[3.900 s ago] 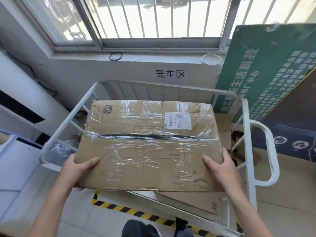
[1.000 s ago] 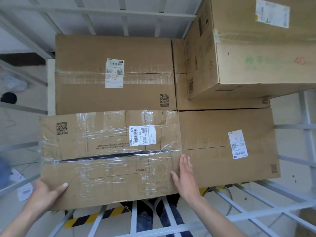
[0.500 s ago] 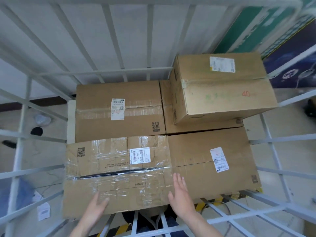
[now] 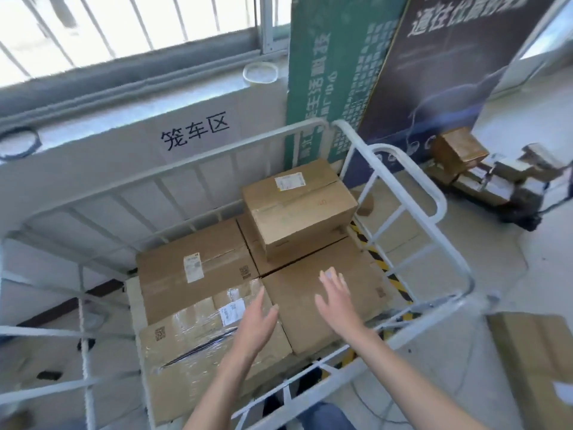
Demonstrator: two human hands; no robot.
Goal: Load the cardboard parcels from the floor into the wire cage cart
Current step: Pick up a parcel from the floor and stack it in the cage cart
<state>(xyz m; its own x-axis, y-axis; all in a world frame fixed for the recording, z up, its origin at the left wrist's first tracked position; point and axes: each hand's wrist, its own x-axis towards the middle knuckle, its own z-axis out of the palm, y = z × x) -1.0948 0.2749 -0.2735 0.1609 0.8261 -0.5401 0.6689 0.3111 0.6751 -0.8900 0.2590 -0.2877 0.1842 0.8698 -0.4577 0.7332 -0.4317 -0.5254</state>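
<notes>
Head view is showing the left hand point(image 4: 257, 324) and right hand point(image 4: 336, 301) reaching over the wire cage cart point(image 4: 440, 209), fingers straight and spread, gripping nothing. The tape-wrapped parcel point(image 4: 192, 346) is lying in the cart's near-left corner, wearing a white barcode label. Wall lettering point(image 4: 195, 131) is reading 笼车区.

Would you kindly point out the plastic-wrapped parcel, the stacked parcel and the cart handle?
plastic-wrapped parcel point(image 4: 186, 342): head view, on its wrapped top face.
stacked parcel point(image 4: 297, 197): head view, on its top face.
cart handle point(image 4: 421, 176): head view, on the loop's outer bend.
</notes>
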